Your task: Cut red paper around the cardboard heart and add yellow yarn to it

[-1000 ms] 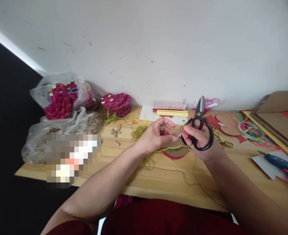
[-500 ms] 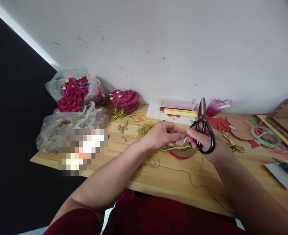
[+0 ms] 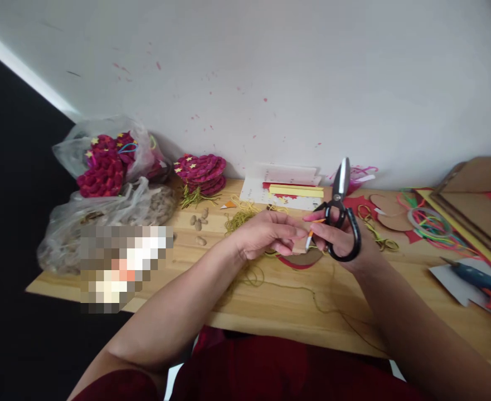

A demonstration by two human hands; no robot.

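Note:
Black-handled scissors point(image 3: 338, 200) hang on my right hand point(image 3: 343, 242), blades pointing up. Its fingertips also pinch a small orange and white paper piece point(image 3: 310, 238). Close beside it on the left, my left hand point(image 3: 268, 234) has its thumb and forefinger pressed together; what they hold, if anything, is too small to make out. Below both hands lies a round brown card with a red edge point(image 3: 299, 262), partly covered by them. A tangle of olive yarn point(image 3: 239, 221) lies behind my left hand, and a strand of it runs across the wooden table point(image 3: 270, 312).
Plastic bags point(image 3: 67, 214) stand at the left, near a stack of magenta braided rounds point(image 3: 201, 170) and several peanuts point(image 3: 198, 221). Yellow paper strips point(image 3: 295, 191) lie by the wall. Coloured cords point(image 3: 433, 225), a blue glue gun point(image 3: 479, 277) and cardboard point(image 3: 471, 206) are at the right.
The view has shifted slightly right. The orange and white piece now shows more clearly between my right fingers, and the scissors have tilted to the right.

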